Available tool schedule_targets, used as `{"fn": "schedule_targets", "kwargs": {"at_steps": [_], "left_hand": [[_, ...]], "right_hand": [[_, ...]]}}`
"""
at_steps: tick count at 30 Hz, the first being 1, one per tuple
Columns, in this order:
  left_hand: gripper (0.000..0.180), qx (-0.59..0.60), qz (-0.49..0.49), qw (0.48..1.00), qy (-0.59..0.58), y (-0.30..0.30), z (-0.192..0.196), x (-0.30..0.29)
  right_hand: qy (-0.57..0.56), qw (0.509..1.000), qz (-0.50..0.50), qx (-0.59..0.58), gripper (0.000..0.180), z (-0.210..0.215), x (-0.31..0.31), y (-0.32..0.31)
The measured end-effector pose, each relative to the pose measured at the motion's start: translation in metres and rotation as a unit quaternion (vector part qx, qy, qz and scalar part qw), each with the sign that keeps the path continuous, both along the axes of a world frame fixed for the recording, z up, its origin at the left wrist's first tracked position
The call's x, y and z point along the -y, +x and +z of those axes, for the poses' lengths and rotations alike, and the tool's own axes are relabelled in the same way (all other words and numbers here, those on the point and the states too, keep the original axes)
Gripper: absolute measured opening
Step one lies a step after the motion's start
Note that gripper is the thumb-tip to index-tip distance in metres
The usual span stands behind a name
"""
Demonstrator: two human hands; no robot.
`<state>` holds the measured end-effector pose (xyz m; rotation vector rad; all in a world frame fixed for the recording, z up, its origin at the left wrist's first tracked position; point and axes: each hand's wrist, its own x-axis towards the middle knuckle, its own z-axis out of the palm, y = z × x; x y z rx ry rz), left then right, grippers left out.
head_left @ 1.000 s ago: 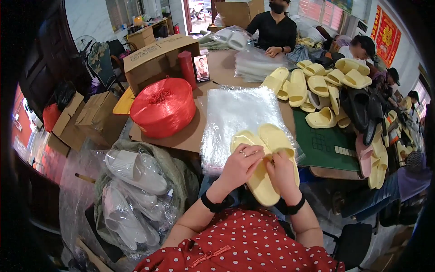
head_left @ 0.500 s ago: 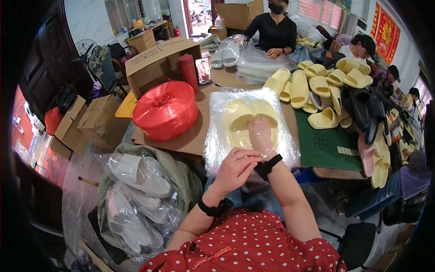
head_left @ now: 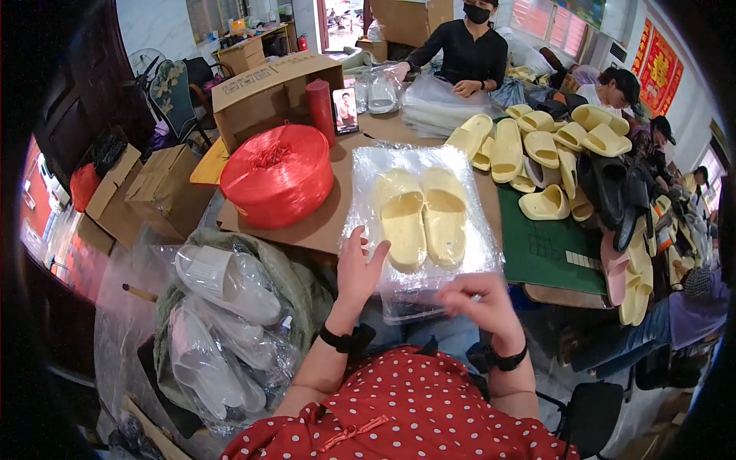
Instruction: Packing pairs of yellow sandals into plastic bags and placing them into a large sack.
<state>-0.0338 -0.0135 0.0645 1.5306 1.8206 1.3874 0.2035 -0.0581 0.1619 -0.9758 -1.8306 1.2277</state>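
Observation:
A pair of pale yellow slippers (head_left: 404, 230) lies side by side inside a clear plastic bag (head_left: 479, 257), toes pointing away from me. The bag rests on a stack of the same shiny bags at the table's front edge. My left hand (head_left: 359, 268) is open beside the bag's lower left edge, thumb and fingers apart, holding nothing. Over the bag's lower right edge is my right hand (head_left: 491, 308), its fingers curled and smeared by motion. Whether it pinches the film cannot be made out.
A red twine roll (head_left: 277, 178) stands on the left, near a cardboard box (head_left: 268, 96) and a phone (head_left: 345, 111). More yellow slippers (head_left: 543, 148) are heaped at right beside a green mat (head_left: 540, 241). Bagged white slippers (head_left: 230, 287) fill a sack at lower left. A co-worker (head_left: 464, 54) sits opposite.
My right hand has come out of the bag toward me, leaving the slippers inside. My left hand has moved left, off the right wrist, and its fingers have spread.

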Motion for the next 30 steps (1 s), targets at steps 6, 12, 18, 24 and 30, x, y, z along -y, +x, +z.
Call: {"fn": "schedule_targets", "kwargs": {"at_steps": [6, 12, 18, 24, 30], "left_hand": [[0.094, -0.051, -0.037, 0.983, -0.171, 0.007, 0.01, 0.0], [0.089, 0.006, -0.124, 0.982, -0.144, -0.002, -0.02, -0.013], [0.064, 0.501, -0.233, 0.822, -0.139, 0.01, -0.009, -0.011], [0.059, 0.701, -0.236, 0.659, -0.14, 0.013, -0.004, -0.007], [0.056, 0.768, -0.293, 0.561, -0.1, 0.015, -0.011, -0.005]], "right_hand": [[0.259, 0.91, -0.312, 0.092, 0.023, -0.012, -0.066, 0.007], [0.219, 0.888, -0.27, 0.302, 0.06, -0.085, -0.084, 0.002], [0.184, 0.905, -0.297, 0.242, 0.064, -0.1, -0.093, 0.002], [0.034, 0.926, -0.339, 0.161, 0.082, -0.093, -0.087, 0.002], [-0.11, 0.942, -0.315, -0.036, 0.087, -0.095, -0.078, 0.018]]}}
